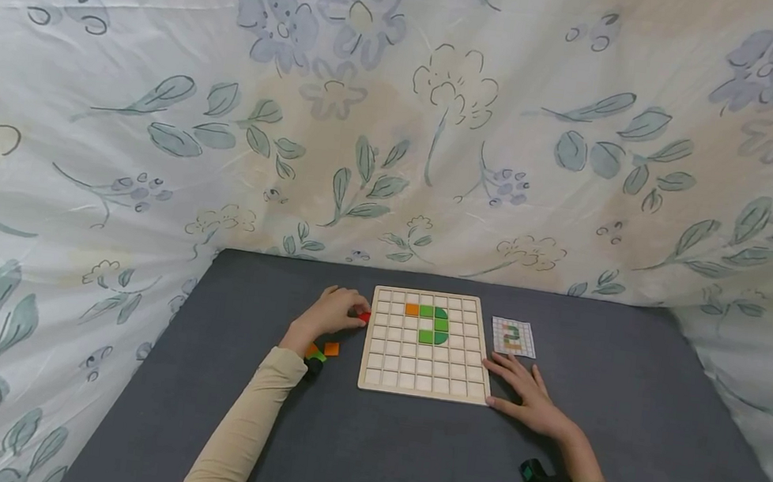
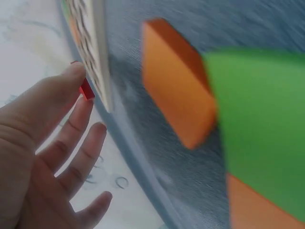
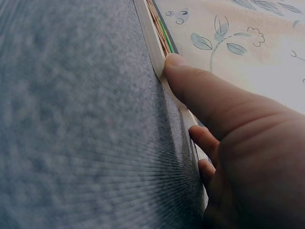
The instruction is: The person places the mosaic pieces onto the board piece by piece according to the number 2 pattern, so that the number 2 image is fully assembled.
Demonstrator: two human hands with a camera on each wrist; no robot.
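Note:
In the head view a wooden grid board (image 1: 384, 384) lies on the dark table. Set in its upper cells are an orange tile (image 1: 411, 309) and several green tiles (image 1: 441, 325), some with a rounded corner. At the board's left edge my left hand (image 1: 333, 313) pinches a small red tile (image 2: 86, 89) between thumb and fingertip, the other fingers spread apart. My right hand (image 1: 533, 397) rests at the board's right edge, its thumb touching the near right corner and its fingers extended along the side.
A small pattern card (image 1: 513, 337) with a coloured figure on a grid lies right of the board. Left of the board, by the left wrist, lie a loose orange tile (image 1: 332, 349) and a green tile (image 2: 257, 119) over another orange one. A floral cloth (image 1: 372, 112) hangs behind the table.

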